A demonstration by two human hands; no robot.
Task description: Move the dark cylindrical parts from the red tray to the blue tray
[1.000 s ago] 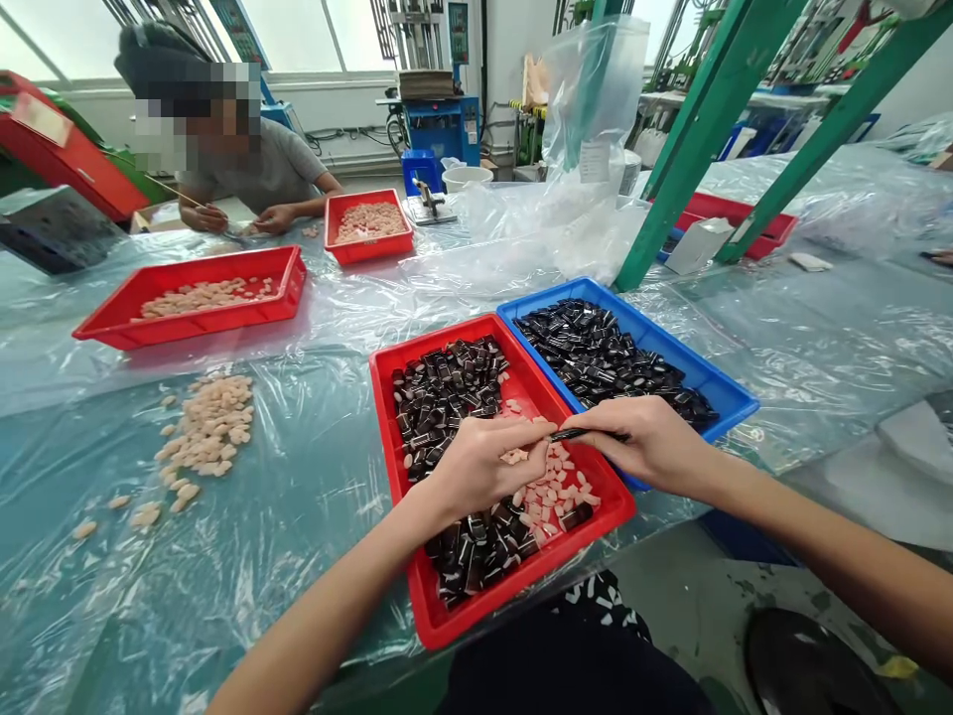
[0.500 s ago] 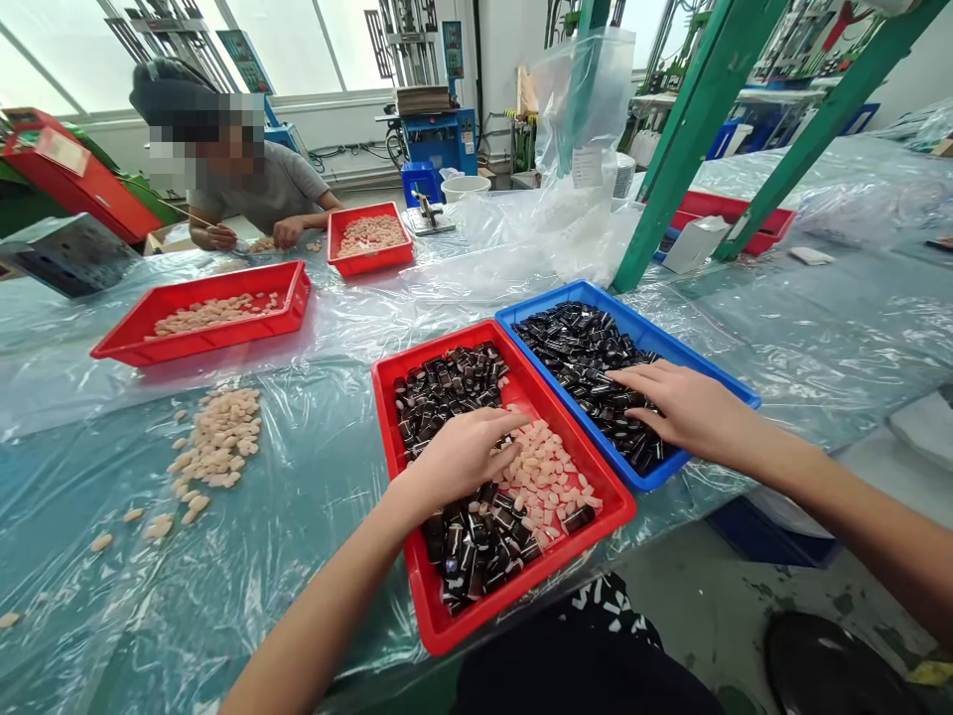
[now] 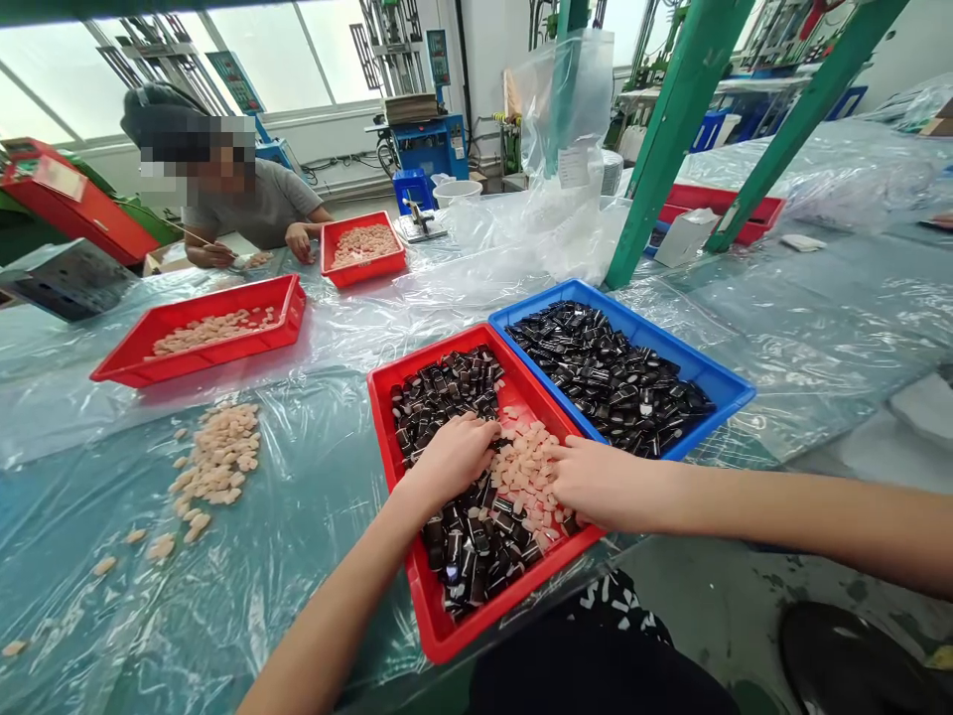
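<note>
Okay, head view only. Left hand (image 3: pixel 451 462) is down inside the red plastic tray (image 3: pixel 383 427), resting on the dark glossy pieces (image 3: pixel 454 536), fingers pressed together and slightly curled, tips at the edge of the pale pink pieces (image 3: pixel 525 477). Right hand (image 3: pixel 611 487) comes in from the right across the tray's right rim, fingers close together and stretched out, tips in among the pink pieces. No pinch visible on either hand; can't tell if anything is held under them. In this tray, the pink pieces form a heap between the hands, with dark ones at the far and near ends. Blue plastic tray (image 3: pixel 670 343) sits touching the red one on its far right side, holding a second batch of dark glossy pieces (image 3: pixel 611 382). Both trays are on clear plastic sheeting (image 3: pixel 298 606) covering the table. Left of them, a loose pile of pink pieces (image 3: pixel 215 457) lies directly on the sheeting, strays around it. Farther along are two more red trays (image 3: pixel 223 350) (image 3: pixel 326 253), both with pink pieces. Co-worker (image 3: pixel 264 204) across the table, grey T-shirt, one hand (image 3: pixel 215 255) at a thin stick (image 3: pixel 198 238), other hand (image 3: pixel 299 240) just beside the far tray. Green steel posts (image 3: pixel 674 129) stand behind.
</note>
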